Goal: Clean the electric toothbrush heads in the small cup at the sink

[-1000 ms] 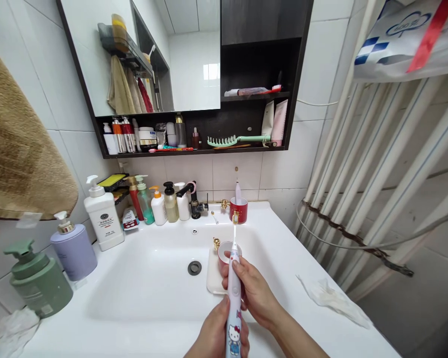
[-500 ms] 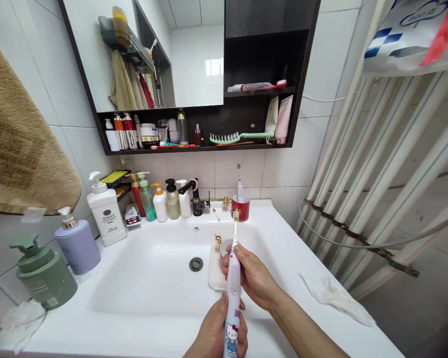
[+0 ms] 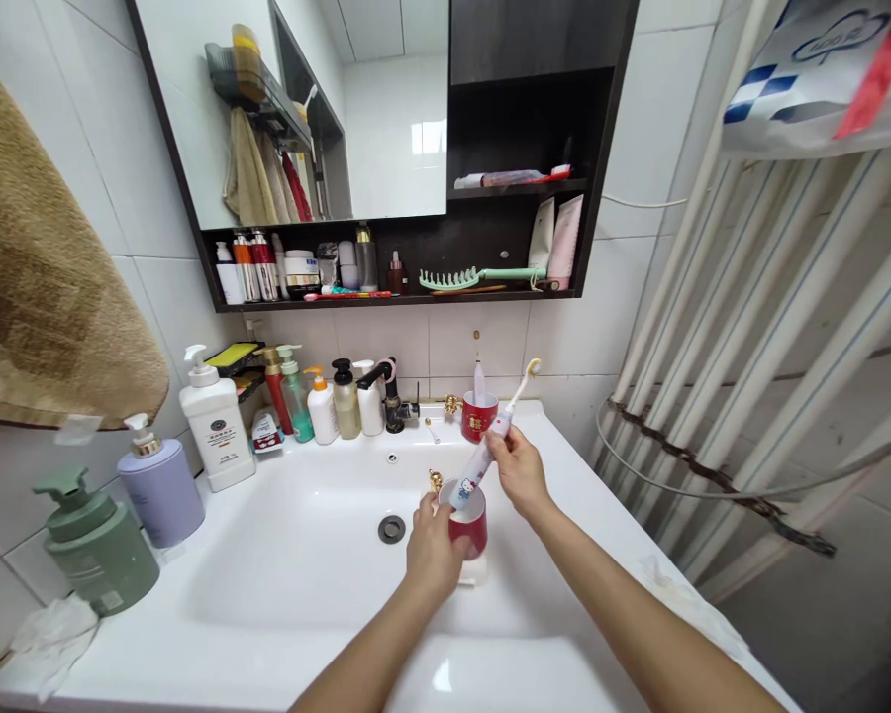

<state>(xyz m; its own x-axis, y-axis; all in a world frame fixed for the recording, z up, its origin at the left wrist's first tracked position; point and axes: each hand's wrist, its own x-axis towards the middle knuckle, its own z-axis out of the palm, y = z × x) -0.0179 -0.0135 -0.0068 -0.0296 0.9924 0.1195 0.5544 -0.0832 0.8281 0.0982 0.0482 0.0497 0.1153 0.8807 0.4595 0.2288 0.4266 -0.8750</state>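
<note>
My left hand is wrapped round a red cup that stands on a white tray by the sink basin. My right hand is closed on a white and pink electric toothbrush with a cartoon cat on it. The toothbrush leans to the right, its bottom end inside the red cup and its brush head up near the wall tiles. A second red cup with another brush in it stands behind, next to the black tap.
The white sink has a drain. Pump bottles line the left rim and back wall. A crumpled tissue lies on the counter at right. White pipes run along the right wall. A brown towel hangs at left.
Both hands reached forward. The left hand left the toothbrush handle and took the red cup. The right hand tilted the toothbrush rightward and lowered its bottom end into the cup.
</note>
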